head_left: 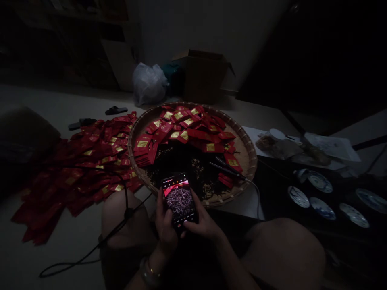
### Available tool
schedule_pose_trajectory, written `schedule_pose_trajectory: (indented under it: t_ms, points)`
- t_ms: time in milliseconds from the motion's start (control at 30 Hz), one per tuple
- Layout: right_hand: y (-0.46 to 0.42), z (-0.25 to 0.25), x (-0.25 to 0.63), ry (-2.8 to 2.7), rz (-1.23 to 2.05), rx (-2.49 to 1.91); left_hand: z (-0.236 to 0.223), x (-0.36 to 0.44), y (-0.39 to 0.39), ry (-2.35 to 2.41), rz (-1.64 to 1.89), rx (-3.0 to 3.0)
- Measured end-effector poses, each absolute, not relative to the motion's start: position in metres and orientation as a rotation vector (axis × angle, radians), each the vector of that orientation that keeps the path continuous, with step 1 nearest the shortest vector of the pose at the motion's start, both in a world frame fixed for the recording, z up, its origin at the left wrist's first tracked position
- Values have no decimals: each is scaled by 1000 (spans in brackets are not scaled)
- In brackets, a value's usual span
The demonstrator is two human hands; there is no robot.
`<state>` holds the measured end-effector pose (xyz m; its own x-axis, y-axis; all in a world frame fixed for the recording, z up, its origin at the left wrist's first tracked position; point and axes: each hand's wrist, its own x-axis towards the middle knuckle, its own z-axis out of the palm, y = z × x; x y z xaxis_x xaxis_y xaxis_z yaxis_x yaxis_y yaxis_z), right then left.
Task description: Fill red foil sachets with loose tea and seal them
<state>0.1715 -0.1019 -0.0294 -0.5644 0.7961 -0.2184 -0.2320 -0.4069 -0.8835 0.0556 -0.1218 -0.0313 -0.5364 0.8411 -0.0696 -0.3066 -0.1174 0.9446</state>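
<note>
A lit smartphone [180, 200] is held upright between both hands, above the near rim of a round woven bamboo tray [246, 147]. My left hand [166, 225] wraps round its left side, a bracelet on the wrist. My right hand [203, 220] grips its right side, thumb at the bottom of the screen. The screen shows a camera picture of dark, twisted leaf-like pieces. In the tray lie red packets [193, 133] with gold labels and a dark loose heap [178, 161] that looks like dried leaves. A tong-like tool with a cord [231, 169] rests at the right.
A large pile of red packets [99, 153] spreads over the floor at left, near dark slippers [116, 110]. A black cable [90, 253] loops by my knee. Behind stand a white plastic bag [148, 82] and a cardboard box [204, 76]. Several patterned dishes [323, 208] lie at right.
</note>
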Motion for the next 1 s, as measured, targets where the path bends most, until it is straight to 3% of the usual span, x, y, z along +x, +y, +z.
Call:
schedule_pose_trajectory:
  t_ms: [500, 1000]
  points:
    - [-99, -33, 176, -1285, 1829, -857, -31, 62, -118, 1515, 1752, 786]
    - [-107, -30, 176, -1104, 1996, -866, -33, 59, -124, 1195, 1797, 607]
